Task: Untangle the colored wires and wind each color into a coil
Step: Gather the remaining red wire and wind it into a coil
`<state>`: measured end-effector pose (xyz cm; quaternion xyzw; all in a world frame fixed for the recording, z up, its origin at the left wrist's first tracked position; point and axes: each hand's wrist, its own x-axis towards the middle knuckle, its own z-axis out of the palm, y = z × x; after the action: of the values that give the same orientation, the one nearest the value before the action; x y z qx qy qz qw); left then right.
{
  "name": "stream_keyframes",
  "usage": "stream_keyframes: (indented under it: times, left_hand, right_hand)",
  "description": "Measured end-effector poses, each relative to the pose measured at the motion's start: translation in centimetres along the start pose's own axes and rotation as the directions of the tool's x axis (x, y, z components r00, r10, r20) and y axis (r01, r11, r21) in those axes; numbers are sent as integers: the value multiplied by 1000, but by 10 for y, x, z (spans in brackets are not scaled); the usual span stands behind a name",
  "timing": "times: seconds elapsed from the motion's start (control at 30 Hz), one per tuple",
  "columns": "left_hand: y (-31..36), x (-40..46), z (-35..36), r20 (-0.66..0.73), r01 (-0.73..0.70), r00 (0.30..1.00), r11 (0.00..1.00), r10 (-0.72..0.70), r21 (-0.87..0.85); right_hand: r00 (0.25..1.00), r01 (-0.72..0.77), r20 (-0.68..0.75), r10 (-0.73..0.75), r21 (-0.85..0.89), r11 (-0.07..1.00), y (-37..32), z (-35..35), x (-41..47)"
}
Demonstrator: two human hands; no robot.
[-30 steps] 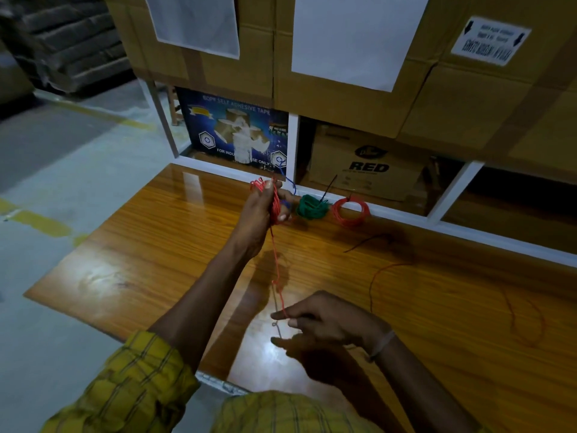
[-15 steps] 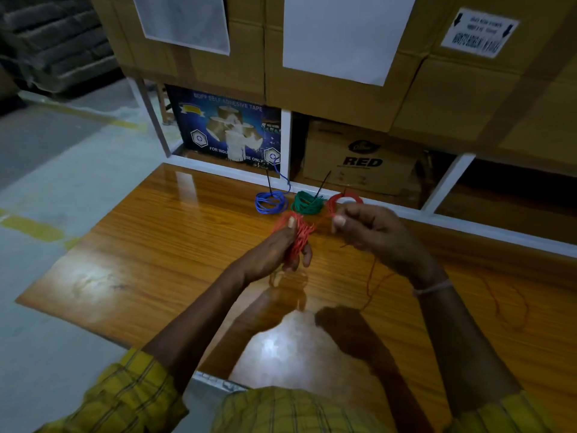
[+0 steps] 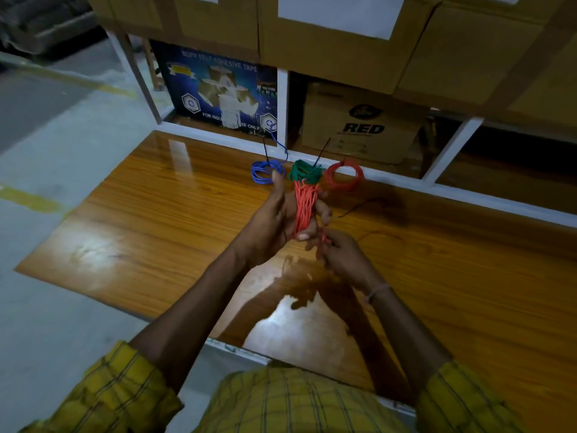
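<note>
Head view: orange wire bundle (image 3: 305,207) upright in left hand (image 3: 274,220).

Glossy orange-brown wooden surface (image 3: 131,214), strong glare patches on the varnish. White metal rack frame (image 3: 282,107) along its far edge. Lower shelf: blue box (image 3: 215,92) printed with tape rolls and "SELF ADHESIVE TAPE"; beside it a brown carton (image 3: 359,126) marked "RED". Large cardboard boxes (image 3: 327,35) stacked above, white paper sheets (image 3: 337,10) stuck on. Grey concrete floor (image 3: 62,135) at left with yellow painted line (image 3: 28,200). Dark stack, upper left (image 3: 37,23), possibly sacks; too dim to confirm.
</note>
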<state>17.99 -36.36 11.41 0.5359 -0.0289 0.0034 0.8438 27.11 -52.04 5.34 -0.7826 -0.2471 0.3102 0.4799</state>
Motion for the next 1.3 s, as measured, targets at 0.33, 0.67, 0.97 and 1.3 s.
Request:
stream_keyframes:
  times: [0.33,0.67,0.97,1.3]
  left_hand:
    - [-8,19,-3,-317,-20,943,968,101,250]
    - [-19,-8,-3,-190,227,972,778,-141,586]
    - [0,-28,23,129,140,977,968,-169,210]
    - [17,-8,20,-207,-112,973,992,98,-52]
  right_hand:
    - [958,107,285,-25,-274,956,-21,-6,-65]
    - [950,210,207,-236,142,967,-65,-95,-46]
    - [965,257,-72,-253,60,965,-25,-67,11]
    - [959,0,285,3,-10,1000,-6,13,-51]
